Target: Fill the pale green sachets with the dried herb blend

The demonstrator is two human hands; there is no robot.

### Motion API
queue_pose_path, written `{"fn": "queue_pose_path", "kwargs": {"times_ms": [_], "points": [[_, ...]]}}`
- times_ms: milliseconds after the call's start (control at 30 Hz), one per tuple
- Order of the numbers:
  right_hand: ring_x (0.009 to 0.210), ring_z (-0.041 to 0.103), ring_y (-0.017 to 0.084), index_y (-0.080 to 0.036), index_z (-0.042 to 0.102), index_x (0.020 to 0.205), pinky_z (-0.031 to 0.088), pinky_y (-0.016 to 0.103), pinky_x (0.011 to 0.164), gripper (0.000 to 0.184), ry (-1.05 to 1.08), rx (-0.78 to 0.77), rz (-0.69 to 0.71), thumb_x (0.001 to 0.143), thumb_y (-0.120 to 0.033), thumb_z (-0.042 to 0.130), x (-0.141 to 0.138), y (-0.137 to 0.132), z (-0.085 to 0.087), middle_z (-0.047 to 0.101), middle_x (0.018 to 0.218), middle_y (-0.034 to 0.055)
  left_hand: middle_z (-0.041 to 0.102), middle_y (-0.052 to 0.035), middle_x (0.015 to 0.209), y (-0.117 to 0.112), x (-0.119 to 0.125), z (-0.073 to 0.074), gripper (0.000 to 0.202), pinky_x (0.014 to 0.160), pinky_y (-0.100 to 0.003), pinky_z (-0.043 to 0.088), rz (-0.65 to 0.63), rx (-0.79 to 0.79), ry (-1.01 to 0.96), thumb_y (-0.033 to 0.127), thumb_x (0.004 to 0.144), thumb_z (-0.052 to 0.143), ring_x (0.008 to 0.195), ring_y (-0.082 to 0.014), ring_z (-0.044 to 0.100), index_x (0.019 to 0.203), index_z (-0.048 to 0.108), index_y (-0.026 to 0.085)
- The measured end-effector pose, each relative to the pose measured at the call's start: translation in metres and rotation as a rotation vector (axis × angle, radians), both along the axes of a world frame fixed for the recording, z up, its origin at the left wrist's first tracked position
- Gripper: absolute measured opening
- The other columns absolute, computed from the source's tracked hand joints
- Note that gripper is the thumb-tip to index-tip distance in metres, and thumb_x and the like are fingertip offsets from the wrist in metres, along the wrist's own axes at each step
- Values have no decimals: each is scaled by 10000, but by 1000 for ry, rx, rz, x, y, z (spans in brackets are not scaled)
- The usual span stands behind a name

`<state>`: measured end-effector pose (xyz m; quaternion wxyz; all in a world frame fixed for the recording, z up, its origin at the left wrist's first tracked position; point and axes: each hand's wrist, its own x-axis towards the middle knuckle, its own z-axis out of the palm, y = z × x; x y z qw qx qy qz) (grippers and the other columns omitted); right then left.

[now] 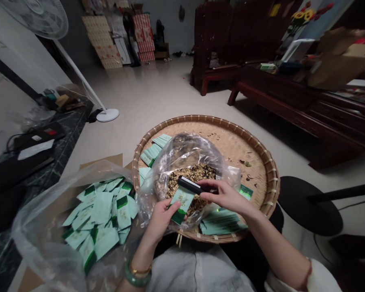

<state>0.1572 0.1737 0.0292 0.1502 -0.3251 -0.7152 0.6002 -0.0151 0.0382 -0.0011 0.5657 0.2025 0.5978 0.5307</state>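
Note:
My left hand (162, 221) pinches a mint-green sachet (181, 204) with a dark green band, holding it upright over a woven bamboo tray (263, 170). My right hand (223, 195) grips a black handheld bag sealer (191, 185), whose jaws sit on the sachet's top edge. Just behind the hands, a clear plastic bag (182, 156) lies open on the tray, holding loose dried tea leaves (192, 175). Stacks of similar sachets (222, 223) lie on the tray near my right hand. Many more (101, 215) lie heaped in a clear plastic sheet to the left.
A round black stool top (310, 205) stands right of the tray. A white pedestal fan (108, 115) and a dark stone counter (69, 138) with black devices are at the left. Dark wooden furniture (273, 87) stands at the far right, beyond a tiled floor.

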Motion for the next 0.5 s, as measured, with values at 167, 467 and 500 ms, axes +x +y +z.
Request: {"fn": "queue_pose_path", "kwargs": {"times_ms": [167, 467, 500], "points": [[844, 655, 202, -179, 686, 1051, 538, 309, 665, 322, -20, 6, -12, 756, -306, 665, 0, 2, -3, 711, 997, 71, 707, -26, 606, 1, 0, 1, 434, 514, -254, 501, 2, -1, 3, 522, 572, 791, 518, -179, 649, 732, 697, 130], [839, 648, 197, -167, 685, 1012, 532, 300, 657, 307, 0, -26, -34, 745, -317, 669, 0, 3, -3, 705, 978, 74, 708, -44, 601, 0, -2, 0, 405, 531, -246, 501, 2, 5, 56, 503, 622, 766, 553, -185, 657, 738, 701, 120], [829, 648, 195, -166, 686, 1009, 532, 298, 648, 302, -3, -25, -40, 748, -318, 665, 0, 3, -3, 704, 976, 74, 712, -47, 614, 0, -2, 0, 405, 534, -247, 502, 2, 7, 60, 502, 624, 765, 561, -186, 659, 739, 700, 119]]}}
